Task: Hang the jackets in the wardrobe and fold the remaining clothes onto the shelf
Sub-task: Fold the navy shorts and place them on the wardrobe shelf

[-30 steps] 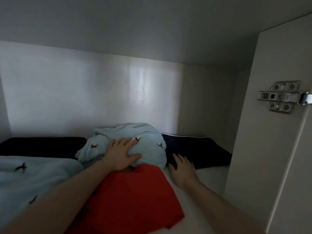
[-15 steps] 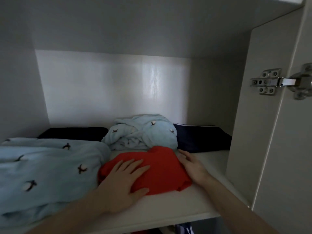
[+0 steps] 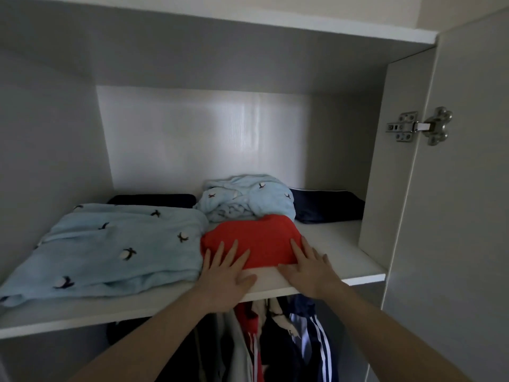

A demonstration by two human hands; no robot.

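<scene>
Folding/shelving step, looks near its end: red folded garment (image 3: pixel 252 239) sits on the shelf (image 3: pixel 338 250) near the front edge, between the big light-blue folded piece (image 3: pixel 115 249) and bare shelf, just in front of the bundled light-blue piece (image 3: pixel 248 198). Left hand (image 3: pixel 224 274) and right hand (image 3: pixel 312 264) both lie flat, fingers straight and spread, pressing its front edge, gripping nothing. Jackets (image 3: pixel 281 334) hang below; next move likely just lifting both hands off without dragging the fold.
</scene>
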